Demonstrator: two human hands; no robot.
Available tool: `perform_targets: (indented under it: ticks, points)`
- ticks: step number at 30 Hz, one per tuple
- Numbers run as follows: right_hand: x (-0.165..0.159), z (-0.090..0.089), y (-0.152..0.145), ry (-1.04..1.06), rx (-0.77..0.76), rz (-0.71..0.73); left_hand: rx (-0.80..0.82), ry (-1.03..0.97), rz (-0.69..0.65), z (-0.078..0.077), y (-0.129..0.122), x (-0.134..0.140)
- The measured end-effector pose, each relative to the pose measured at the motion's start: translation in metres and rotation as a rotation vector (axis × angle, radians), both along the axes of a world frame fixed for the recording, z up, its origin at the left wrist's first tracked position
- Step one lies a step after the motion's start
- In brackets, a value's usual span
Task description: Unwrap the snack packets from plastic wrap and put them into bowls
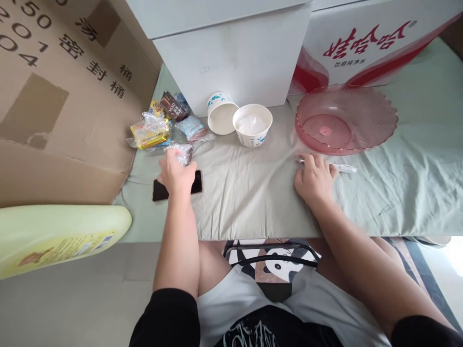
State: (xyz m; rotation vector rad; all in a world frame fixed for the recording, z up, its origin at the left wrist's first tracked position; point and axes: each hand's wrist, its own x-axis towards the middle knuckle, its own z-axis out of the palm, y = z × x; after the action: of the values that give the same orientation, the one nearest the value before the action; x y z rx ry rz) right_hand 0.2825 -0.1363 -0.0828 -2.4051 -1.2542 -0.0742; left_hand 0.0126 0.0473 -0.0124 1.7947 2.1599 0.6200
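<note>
Reads 娃哈哈 on white-red carton, upper right; 密封桶 on cardboard box, upper left. Curls left hand closed round clear-wrapped packet, left of centre, partly hiding phone; closes right hand over white tool, below pink bowl, right of centre.

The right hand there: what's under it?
Under the right hand is a slim, whitish object, with both ends poking out. The hand covers its middle, so I can't tell what that part looks like.
</note>
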Motion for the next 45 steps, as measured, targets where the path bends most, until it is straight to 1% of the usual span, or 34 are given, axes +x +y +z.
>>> perform_targets:
  ticks: [3,5,6,8,9,11,12,13,15,18,20,22,26,28,30,33,35,37,39,43,45]
  points:
    - [0.0,0.003,0.002,0.024,0.019,0.048,0.062,-0.034,-0.027,0.005,-0.019,0.0]
    - [-0.001,0.007,0.003,0.028,0.04,0.076,0.097,-0.118,-0.102,0.004,-0.031,0.0]
    - [-0.001,0.009,0.002,0.026,0.044,0.084,0.101,-0.194,-0.151,0.003,-0.037,0.001]
    - [0.0,0.013,0.0,0.02,0.041,0.088,0.056,-0.441,-0.279,0.0,-0.048,0.005]
    - [0.002,0.015,-0.002,0.019,0.033,0.084,0.003,-0.593,-0.362,-0.002,-0.053,0.009]
    - [0.007,0.016,-0.007,0.017,0.007,0.069,-0.147,-0.867,-0.544,-0.007,-0.062,0.02]
    - [0.01,0.016,-0.01,0.017,-0.006,0.059,-0.228,-0.955,-0.622,-0.009,-0.066,0.027]
    - [0.014,0.015,-0.013,0.018,-0.02,0.048,-0.305,-1.003,-0.683,-0.011,-0.069,0.034]
    - [0.021,0.012,-0.017,0.03,-0.046,0.016,-0.422,-1.009,-0.748,-0.015,-0.073,0.048]
    - [0.026,0.009,-0.018,0.056,-0.079,-0.017,-0.466,-0.925,-0.803,-0.02,-0.073,0.065]
    - [0.024,0.009,-0.016,0.071,-0.091,0.004,-0.432,-0.867,-0.807,-0.023,-0.071,0.07]
    - [0.019,0.011,-0.012,0.072,-0.069,0.05,-0.399,-0.868,-0.754,-0.027,-0.069,0.07]
    - [0.004,0.016,-0.002,0.084,0.106,0.194,-0.386,-0.974,-0.614,-0.039,-0.066,0.067]
    - [-0.002,0.016,0.003,0.159,0.176,0.237,-0.341,-1.005,-0.578,-0.048,-0.063,0.067]
    - [-0.007,0.016,0.007,0.277,0.212,0.246,-0.303,-1.047,-0.559,-0.057,-0.059,0.069]
    - [-0.01,0.017,0.012,0.475,0.252,0.244,-0.321,-1.096,-0.601,-0.066,-0.055,0.075]
    - [-0.011,0.019,0.014,0.607,0.237,0.232,-0.337,-1.104,-0.667,-0.069,-0.054,0.08]
    - [-0.011,0.021,0.015,0.712,0.182,0.239,-0.339,-1.116,-0.73,-0.072,-0.054,0.084]
    - [-0.012,0.023,0.016,0.775,0.126,0.264,-0.316,-1.131,-0.755,-0.075,-0.055,0.087]
    - [-0.017,0.025,0.016,0.839,0.077,0.259,-0.247,-1.17,-0.655,-0.08,-0.058,0.09]
    - [-0.02,0.024,0.016,0.872,0.08,0.244,-0.233,-1.166,-0.662,-0.081,-0.061,0.092]
